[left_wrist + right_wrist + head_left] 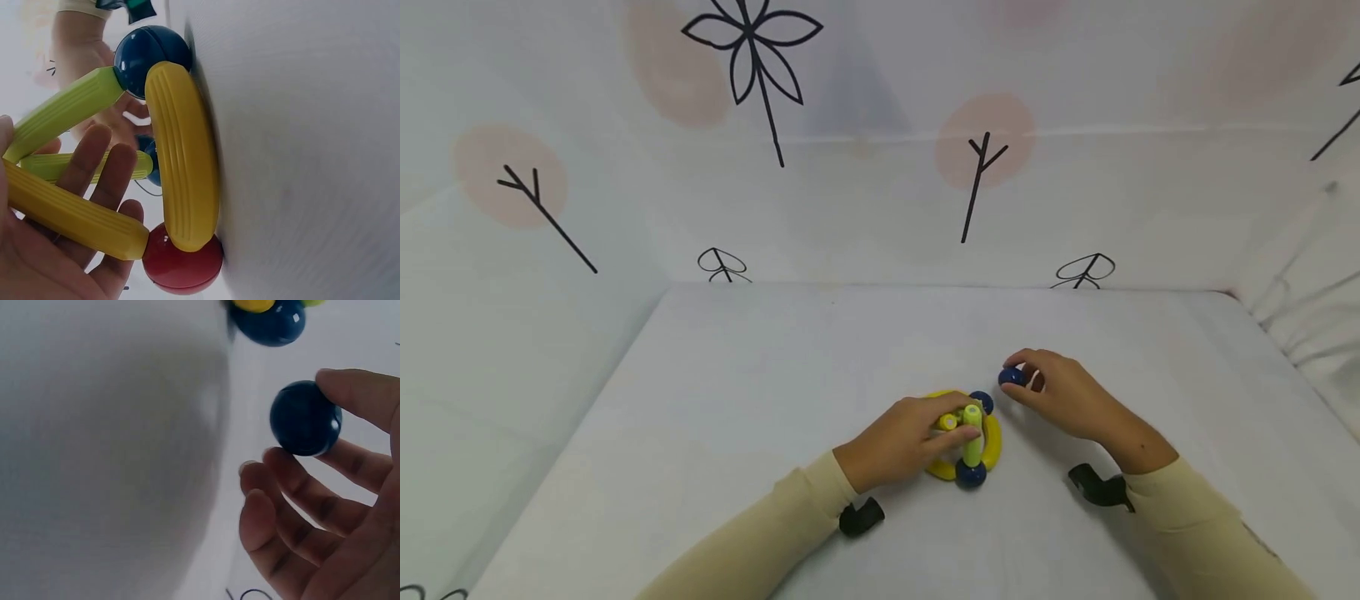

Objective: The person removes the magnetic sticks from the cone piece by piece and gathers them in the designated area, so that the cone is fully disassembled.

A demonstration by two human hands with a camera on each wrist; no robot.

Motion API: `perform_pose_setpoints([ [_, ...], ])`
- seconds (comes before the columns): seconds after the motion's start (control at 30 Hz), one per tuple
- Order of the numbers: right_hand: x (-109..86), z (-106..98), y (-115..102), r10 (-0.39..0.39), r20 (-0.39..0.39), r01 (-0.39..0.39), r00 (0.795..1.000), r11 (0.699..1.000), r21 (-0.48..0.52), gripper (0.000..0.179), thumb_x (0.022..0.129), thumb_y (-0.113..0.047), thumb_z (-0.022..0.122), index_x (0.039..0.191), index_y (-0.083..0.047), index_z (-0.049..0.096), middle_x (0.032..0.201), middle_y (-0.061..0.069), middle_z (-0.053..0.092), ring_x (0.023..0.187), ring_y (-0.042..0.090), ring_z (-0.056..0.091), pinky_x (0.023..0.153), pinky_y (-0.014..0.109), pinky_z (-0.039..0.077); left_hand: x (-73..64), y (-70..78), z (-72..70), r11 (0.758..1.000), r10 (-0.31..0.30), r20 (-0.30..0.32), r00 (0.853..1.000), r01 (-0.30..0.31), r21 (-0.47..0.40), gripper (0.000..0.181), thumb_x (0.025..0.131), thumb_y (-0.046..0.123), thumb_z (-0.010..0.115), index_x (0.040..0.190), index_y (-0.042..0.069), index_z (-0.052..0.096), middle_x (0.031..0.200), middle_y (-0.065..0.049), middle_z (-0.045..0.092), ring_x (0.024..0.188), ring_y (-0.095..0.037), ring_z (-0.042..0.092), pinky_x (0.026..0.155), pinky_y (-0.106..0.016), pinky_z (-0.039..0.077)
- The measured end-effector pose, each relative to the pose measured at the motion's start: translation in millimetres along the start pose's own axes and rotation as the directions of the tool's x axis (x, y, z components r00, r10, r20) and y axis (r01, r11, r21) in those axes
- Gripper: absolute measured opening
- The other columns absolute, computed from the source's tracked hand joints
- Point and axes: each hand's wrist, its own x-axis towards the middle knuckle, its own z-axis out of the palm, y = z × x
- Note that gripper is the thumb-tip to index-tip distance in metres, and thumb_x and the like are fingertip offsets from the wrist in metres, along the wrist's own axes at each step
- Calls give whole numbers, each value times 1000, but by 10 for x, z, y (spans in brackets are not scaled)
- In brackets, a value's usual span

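Observation:
Near the middle of the table, my left hand (901, 442) holds the upper ends of magnetic rods: light green rods (69, 111) and a yellow rod (81, 215). They lean together over a ring of curved yellow pieces (992, 442) lying on the table. Blue balls (971, 474) sit at joints of this ring, and a red ball (182, 265) shows at another in the left wrist view. Beyond and to the right, my right hand (1075, 396) pinches a loose blue ball (305, 419) between thumb and fingers, held apart from the ring.
White cloth covers the table (737, 375), and a white printed backdrop (865, 208) rises behind and at the sides. Dark wrist camera mounts (862, 517) jut from under both forearms, close to the tabletop.

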Motion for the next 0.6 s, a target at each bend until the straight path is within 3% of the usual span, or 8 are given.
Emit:
perform_pose_setpoints([
  [0.17, 49, 47, 120, 16, 60, -16, 998, 1000, 4, 38, 93, -21, 72, 124, -2, 62, 99, 12, 67, 82, 18, 59, 67, 30, 50, 7, 7, 0, 999, -38, 17, 999, 38, -19, 41, 102, 52, 45, 135, 28, 54, 109, 13, 64, 91, 0, 59, 80, -17, 49],
  [0.33, 66, 73, 179, 2, 71, -2, 997, 1000, 9, 40, 92, -19, 72, 126, -3, 61, 103, 14, 67, 80, 17, 57, 67, 30, 49, 15, 11, 0, 997, -70, 35, 997, 72, -38, 45, 102, 54, 44, 139, 29, 52, 110, 13, 64, 92, -1, 59, 80, -18, 49],
  [0.6, 50, 64, 158, 19, 83, -19, 996, 1000, 3, 47, 89, -23, 76, 129, -4, 60, 110, 17, 66, 85, 19, 58, 71, 32, 52, 15, 8, -5, 995, -64, 51, 997, 67, -68, 47, 102, 53, 46, 140, 26, 51, 111, 11, 64, 89, 1, 59, 78, -17, 50],
])
